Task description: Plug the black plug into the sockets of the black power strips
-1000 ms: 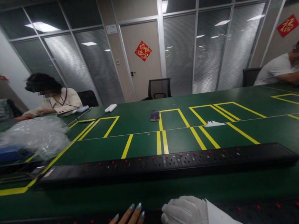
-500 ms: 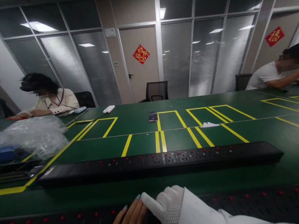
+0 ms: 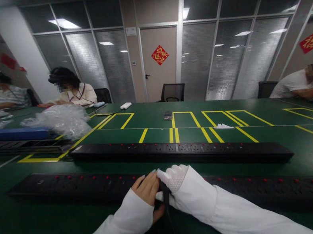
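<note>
My bare left hand [image 3: 147, 188] and my white-gloved right hand [image 3: 175, 178] meet over the nearer black power strip [image 3: 86, 183]. A black cord [image 3: 167, 202] hangs down from between them toward me. My left fingers lie together, bent over the front, with the thumb underneath. The gloved right hand is curled closed, its thumb touching the left fingertips. Both hands grip the cord, though its upper end is hidden by the fingers. Behind them lies a second long black power strip [image 3: 150, 150] with red switches along its top.
The green table [image 3: 265, 114] carries yellow tape outlines. A phone [image 3: 168, 115], white paper scraps [image 3: 223, 126] and a white device [image 3: 126, 106] lie farther back. At left are crumpled clear plastic [image 3: 68, 120] and a blue box [image 3: 20, 133]. Several people sit around the table.
My view has shifted left and down, so both forearms and the nearer strip's left end now show. My hands stay together, and the cord below them has come into sight.
</note>
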Tool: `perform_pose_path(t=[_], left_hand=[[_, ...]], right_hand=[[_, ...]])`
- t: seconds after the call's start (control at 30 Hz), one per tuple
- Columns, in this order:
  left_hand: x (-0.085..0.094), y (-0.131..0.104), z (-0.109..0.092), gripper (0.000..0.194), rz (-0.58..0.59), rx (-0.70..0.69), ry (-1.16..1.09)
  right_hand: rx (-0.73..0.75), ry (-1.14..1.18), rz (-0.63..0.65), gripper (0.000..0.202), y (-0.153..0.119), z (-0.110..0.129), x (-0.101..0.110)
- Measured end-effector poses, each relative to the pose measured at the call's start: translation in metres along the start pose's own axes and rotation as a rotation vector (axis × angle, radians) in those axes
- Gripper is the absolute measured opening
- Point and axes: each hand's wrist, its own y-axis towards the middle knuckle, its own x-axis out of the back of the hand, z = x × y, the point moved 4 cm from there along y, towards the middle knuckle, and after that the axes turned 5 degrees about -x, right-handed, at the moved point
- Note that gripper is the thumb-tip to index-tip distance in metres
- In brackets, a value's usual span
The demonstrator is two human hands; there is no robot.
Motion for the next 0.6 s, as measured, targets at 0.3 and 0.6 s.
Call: perform_pose_path(t=[0.3, 0.6], left_hand=[[0.011, 0.012, -0.003, 0.055, -0.033, 0.0, -0.056], [0.021, 0.017, -0.007, 0.055, 0.055, 0.057, -0.079]], right_hand=[[-0.025, 0.062, -0.038, 0.037, -0.006, 0.001, 0.003], [0.079, 0.07, -0.037, 0.044, -0.012, -0.006, 0.002]])
